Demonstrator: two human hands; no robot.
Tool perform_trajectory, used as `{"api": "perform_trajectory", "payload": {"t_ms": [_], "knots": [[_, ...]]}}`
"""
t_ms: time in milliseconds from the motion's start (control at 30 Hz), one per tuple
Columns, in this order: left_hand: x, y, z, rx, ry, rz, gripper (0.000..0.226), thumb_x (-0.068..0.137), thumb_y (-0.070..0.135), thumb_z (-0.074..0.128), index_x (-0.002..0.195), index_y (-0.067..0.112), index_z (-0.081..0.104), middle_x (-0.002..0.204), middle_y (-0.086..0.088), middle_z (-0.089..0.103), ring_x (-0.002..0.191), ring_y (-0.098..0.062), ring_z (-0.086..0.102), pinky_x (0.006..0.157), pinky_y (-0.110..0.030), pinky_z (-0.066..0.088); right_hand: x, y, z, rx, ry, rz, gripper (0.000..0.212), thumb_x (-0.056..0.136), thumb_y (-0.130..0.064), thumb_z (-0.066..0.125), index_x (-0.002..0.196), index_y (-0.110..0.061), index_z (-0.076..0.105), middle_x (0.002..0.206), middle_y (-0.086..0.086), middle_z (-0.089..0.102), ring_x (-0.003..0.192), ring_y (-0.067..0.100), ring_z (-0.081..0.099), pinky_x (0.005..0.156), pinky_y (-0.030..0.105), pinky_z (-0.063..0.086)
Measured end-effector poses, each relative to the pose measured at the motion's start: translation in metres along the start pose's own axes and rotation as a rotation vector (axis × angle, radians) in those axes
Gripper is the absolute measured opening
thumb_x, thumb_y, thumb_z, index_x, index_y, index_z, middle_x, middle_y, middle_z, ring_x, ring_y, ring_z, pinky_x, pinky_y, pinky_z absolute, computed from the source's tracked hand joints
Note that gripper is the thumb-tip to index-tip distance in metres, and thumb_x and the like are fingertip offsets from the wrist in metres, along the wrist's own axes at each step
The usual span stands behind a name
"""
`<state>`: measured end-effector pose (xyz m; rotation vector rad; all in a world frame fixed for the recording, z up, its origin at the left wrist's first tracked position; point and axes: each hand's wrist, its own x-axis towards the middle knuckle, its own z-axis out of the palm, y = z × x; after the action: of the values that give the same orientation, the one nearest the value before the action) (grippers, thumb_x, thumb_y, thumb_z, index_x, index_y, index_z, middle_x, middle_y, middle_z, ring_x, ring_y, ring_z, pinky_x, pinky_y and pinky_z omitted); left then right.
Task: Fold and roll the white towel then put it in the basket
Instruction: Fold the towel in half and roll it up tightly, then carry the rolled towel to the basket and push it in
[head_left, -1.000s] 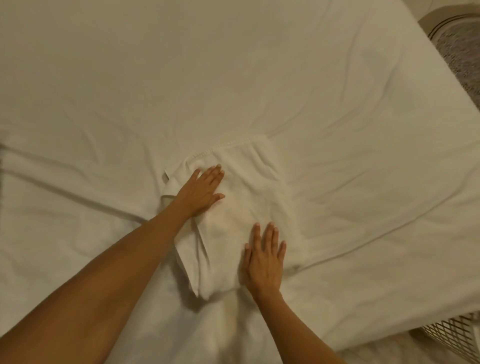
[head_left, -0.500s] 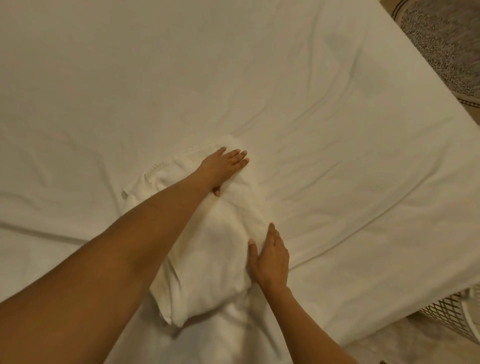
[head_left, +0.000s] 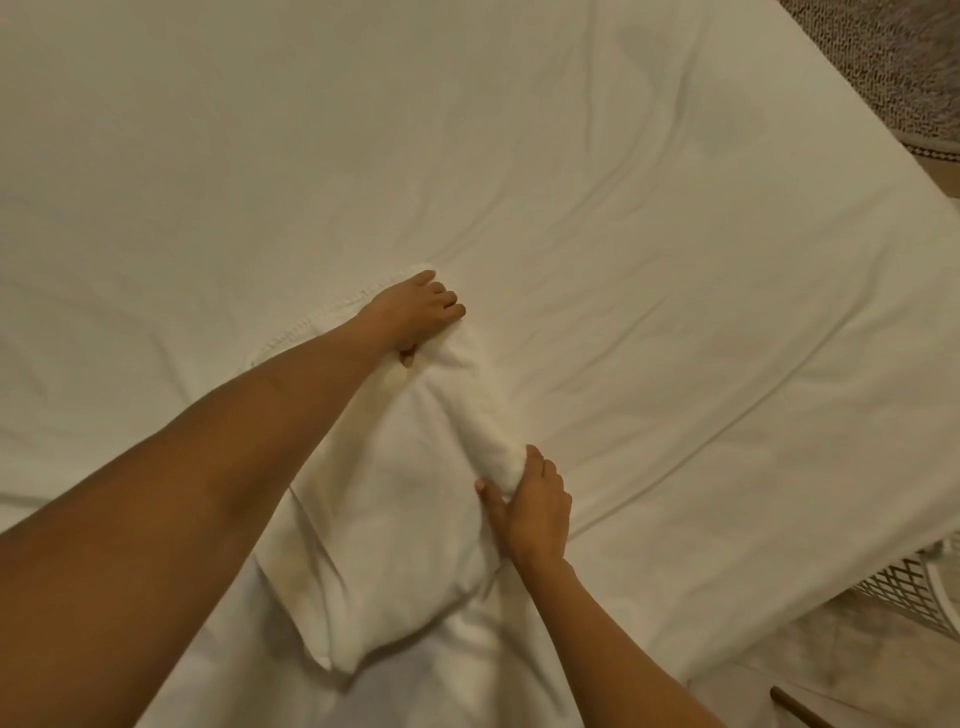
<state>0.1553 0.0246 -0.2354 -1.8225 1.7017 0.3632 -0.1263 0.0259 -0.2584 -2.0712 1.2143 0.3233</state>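
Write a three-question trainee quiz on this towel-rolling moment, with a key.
1. True or false: the white towel is already in the basket.
2. Which edge of the towel is curled into a roll? A) the edge on the person's right B) the edge on the person's left C) none
3. Fill in: the towel lies on the ___.

Key:
1. False; it lies on the bed, and the basket stands off the bed's right corner.
2. A; the left hand grips the roll's far end, the right hand its near end.
3. Bed sheet.
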Motion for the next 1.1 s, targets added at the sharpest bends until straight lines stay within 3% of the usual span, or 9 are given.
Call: {"api": "perform_trajectory", "payload": {"t_ms": [133,267,400,500,567,667,800,933,1100], "knots": [[0.0,0.005,-0.017,0.078,-0.029,0.005,0.057,0.075,0.036,0.075,0.126,0.02,0.055,0.126,0.0,0.056,0.122,-0.022,0.05,0.117,-0.037,0.025,0.003,-0.004,-0.009,0.014,-0.032,0.076,0.057,0.075,-0.05,0.069,0.115,-0.012,0.055,0.114,0.006,0.058,0.108,0.027,0.054,0.092,0.035,0.041],[-0.008,0.009,-0.028,0.144,-0.074,-0.016,0.027,0.089,0.017,0.059,0.116,0.017,0.064,0.124,0.001,0.058,0.122,-0.02,0.051,0.12,-0.04,0.021,0.0,-0.009,-0.02,-0.002,-0.099,0.083,0.047,0.07,-0.043,0.07,0.104,-0.013,0.056,0.103,0.006,0.062,0.099,0.029,0.058,0.085,0.036,0.042],[-0.037,0.002,-0.04,0.146,-0.11,-0.034,0.033,0.092,0.016,0.053,0.124,0.021,0.06,0.129,0.004,0.061,0.127,-0.015,0.053,0.124,-0.04,0.008,-0.012,-0.011,-0.031,0.023,-0.231,0.044,0.046,0.073,-0.031,0.065,0.112,-0.017,0.045,0.092,0.003,0.06,0.083,0.029,0.058,0.07,0.033,0.044],[-0.066,-0.003,-0.057,0.095,-0.16,-0.082,0.031,0.091,0.019,0.055,0.121,0.02,0.06,0.127,0.001,0.064,0.122,-0.018,0.058,0.118,-0.033,0.03,-0.018,-0.02,-0.048,-0.007,-0.272,0.005,0.05,0.072,-0.03,0.065,0.115,-0.02,0.042,0.099,0.007,0.062,0.089,0.031,0.059,0.066,0.031,0.041],[-0.087,-0.007,-0.067,0.013,-0.219,-0.14,0.031,0.091,0.017,0.055,0.121,0.017,0.061,0.125,-0.003,0.064,0.117,-0.022,0.061,0.101,-0.031,0.046,-0.02,-0.03,-0.062,-0.027,-0.267,-0.013,0.048,0.069,-0.029,0.065,0.112,-0.021,0.046,0.101,0.007,0.063,0.092,0.031,0.06,0.067,0.031,0.043],[-0.129,-0.016,-0.082,-0.068,-0.259,-0.223,0.035,0.093,0.014,0.053,0.127,0.015,0.058,0.129,-0.005,0.061,0.117,-0.023,0.061,0.094,-0.031,0.049,-0.028,-0.05,-0.088,-0.086,-0.262,-0.054,0.043,0.064,-0.027,0.068,0.104,-0.021,0.056,0.098,0.003,0.065,0.091,0.028,0.062,0.069,0.031,0.047],[-0.185,-0.028,-0.097,-0.135,-0.206,-0.315,0.031,0.092,0.009,0.05,0.122,0.009,0.06,0.126,-0.01,0.062,0.113,-0.025,0.061,0.092,-0.031,0.05,-0.042,-0.082,-0.128,-0.194,-0.209,-0.183,0.035,0.063,-0.023,0.069,0.097,-0.021,0.065,0.089,0.004,0.066,0.086,0.027,0.064,0.067,0.03,0.048],[-0.232,-0.033,-0.111,-0.204,-0.109,-0.423,0.024,0.088,0.009,0.051,0.108,0.008,0.064,0.113,-0.01,0.067,0.101,-0.027,0.065,0.08,-0.032,0.051,-0.056,-0.111,-0.169,-0.312,-0.086,-0.333,0.03,0.071,-0.019,0.06,0.1,-0.02,0.064,0.099,0.01,0.069,0.096,0.032,0.063,0.076,0.036,0.052],[-0.271,-0.03,-0.132,-0.368,-0.027,-0.496,0.022,0.086,0.018,0.056,0.105,0.011,0.063,0.112,-0.012,0.067,0.1,-0.029,0.064,0.077,-0.033,0.048,-0.067,-0.137,-0.222,-0.414,0.014,-0.399,0.029,0.077,-0.015,0.055,0.106,-0.017,0.061,0.107,0.01,0.065,0.101,0.032,0.061,0.078,0.036,0.048]]}}
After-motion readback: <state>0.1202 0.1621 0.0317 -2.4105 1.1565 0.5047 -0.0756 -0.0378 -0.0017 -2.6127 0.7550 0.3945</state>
